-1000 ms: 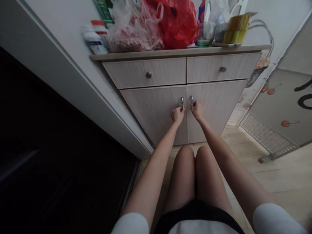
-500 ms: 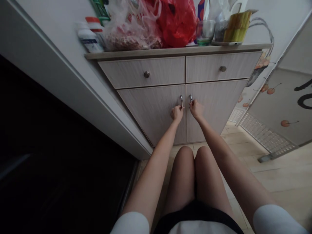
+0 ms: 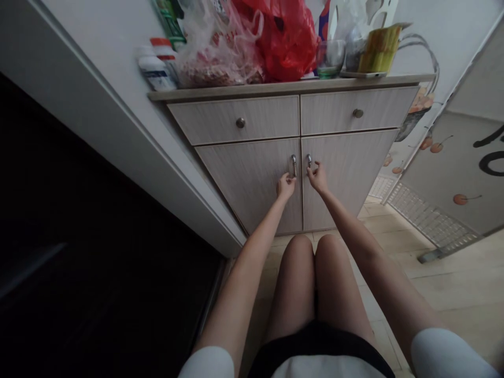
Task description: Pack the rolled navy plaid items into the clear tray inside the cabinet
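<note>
Both doors of a pale wood-grain cabinet are closed in front of me. On the left cabinet door [image 3: 240, 168], a slim metal handle [image 3: 294, 164] shows almost along its whole length. My left hand [image 3: 285, 187] is at that handle's lower end, fingers loosely bent and slightly apart, not wrapped round it. Beside the right door's metal handle [image 3: 309, 159], my right hand [image 3: 317, 178] has its fingers parted, one raised off the handle. Whether its fingertips still brush the metal is hard to tell. The right cabinet door [image 3: 350, 173] sits flush with the left one.
Above the doors are two drawers with round knobs [image 3: 240, 123]. The cabinet top [image 3: 220, 93] carries white bottles [image 3: 156, 72], a clear plastic bag [image 3: 216, 63], a red bag [image 3: 289, 50], a glass [image 3: 329, 58] and a yellow container [image 3: 380, 50]. A cherry-patterned panel [image 3: 449, 173] stands at right.
My fingers have loosened from both handles, and more of each handle shows. My left hand has slid slightly down. The view has shifted a little; the doors stay closed.
</note>
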{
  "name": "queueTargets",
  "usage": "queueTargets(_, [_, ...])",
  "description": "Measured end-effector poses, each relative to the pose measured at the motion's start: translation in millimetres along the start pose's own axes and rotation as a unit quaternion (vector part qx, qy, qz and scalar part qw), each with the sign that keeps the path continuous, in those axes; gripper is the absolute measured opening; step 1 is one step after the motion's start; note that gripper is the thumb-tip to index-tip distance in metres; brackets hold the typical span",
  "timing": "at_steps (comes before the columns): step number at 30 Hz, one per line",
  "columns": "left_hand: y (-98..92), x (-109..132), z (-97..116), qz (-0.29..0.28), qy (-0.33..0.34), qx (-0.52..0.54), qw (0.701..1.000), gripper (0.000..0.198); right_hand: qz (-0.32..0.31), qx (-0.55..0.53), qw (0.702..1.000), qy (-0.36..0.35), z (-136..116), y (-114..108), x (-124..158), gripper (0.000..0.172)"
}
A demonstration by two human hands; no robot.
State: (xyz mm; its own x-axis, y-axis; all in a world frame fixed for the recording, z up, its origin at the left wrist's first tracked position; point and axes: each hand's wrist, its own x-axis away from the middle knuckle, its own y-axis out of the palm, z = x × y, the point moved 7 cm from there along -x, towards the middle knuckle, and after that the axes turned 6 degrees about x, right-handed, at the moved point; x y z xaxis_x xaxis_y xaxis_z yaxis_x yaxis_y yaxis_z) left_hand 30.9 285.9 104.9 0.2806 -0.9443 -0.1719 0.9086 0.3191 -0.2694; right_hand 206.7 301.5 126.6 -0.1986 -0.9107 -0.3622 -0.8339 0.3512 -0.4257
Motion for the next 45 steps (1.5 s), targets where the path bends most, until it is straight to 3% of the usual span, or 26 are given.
queueTargets(3, [-8.1,19.1,-17.1,-0.053,-0.094,0.158,0.982,0.06,-0.034,-0.122,0.991,0.037,9.8,-8.1,21.0,0.063])
queueTargets(5, [-9.0,35.7,-19.3,-0.143,-0.133,0.296,0.935,0.066,-0.096,-0.221,0.967,0.078,12.6,-11.7,38.3,0.073])
queueTargets(8, [-17.6,57.8,-6.1,-0.239,-0.12,0.455,0.849,0.062,-0.211,-0.374,0.899,0.091,-3.1,-20.0,62.0,0.088])
queueTargets(11, [-27.5,68.7,7.4,-0.239,-0.091,0.52,0.815,0.062,-0.275,-0.466,0.839,0.065,-28.4,-34.9,74.7,0.093])
queueTargets(14, [-27.9,71.5,17.6,-0.204,-0.08,0.527,0.821,0.059,-0.299,-0.508,0.807,0.045,-46.6,-42.3,77.9,0.089])
queueTargets(16, [-25.8,70.9,22.8,-0.176,-0.072,0.518,0.834,0.055,-0.293,-0.52,0.801,0.039,-51.3,-41.6,76.9,0.082])
queueTargets(19, [-20.8,69.9,27.5,-0.153,-0.06,0.513,0.842,0.051,-0.241,-0.529,0.813,0.041,-47.1,-38.2,72.4,0.069])
queueTargets(22, [-14.6,70.4,29.5,-0.157,-0.053,0.528,0.833,0.052,-0.197,-0.533,0.821,0.044,-39.8,-34.2,69.5,0.062])
queueTargets(26, [-11.2,72.2,31.5,-0.166,-0.047,0.554,0.815,0.057,-0.203,-0.526,0.825,0.042,-36.0,-30.3,69.7,0.059])
queueTargets(31, [-11.5,68.8,26.5,-0.162,-0.05,0.534,0.828,0.054,-0.219,-0.52,0.825,0.027,-31.8,-28.9,65.8,0.057])
queueTargets(33, [-8.8,61.3,21.5,-0.158,-0.049,0.502,0.849,0.053,-0.209,-0.48,0.851,0.028,-25.2,-23.9,58.7,0.06])
queueTargets(35, [-5.1,48.2,13.5,-0.126,-0.055,0.437,0.889,0.05,-0.165,-0.391,0.905,0.041,-13.2,-18.2,46.3,0.058])
queueTargets(38, [-4.2,23.0,6.5,-0.01,-0.04,0.286,0.957,0.041,-0.047,-0.186,0.981,0.041,1.5,-15.9,23.6,0.055])
queueTargets(41, [4.9,2.8,15.1,0.048,0.006,0.14,0.989,0.038,-0.015,-0.031,0.999,-0.003,-0.8,-5.1,4.6,0.052])
queueTargets(45, [24.2,-9.2,23.4,0.002,0.034,0.058,0.998,0.045,-0.079,-0.004,0.996,-0.028,-5.4,16.8,-8.1,0.043])
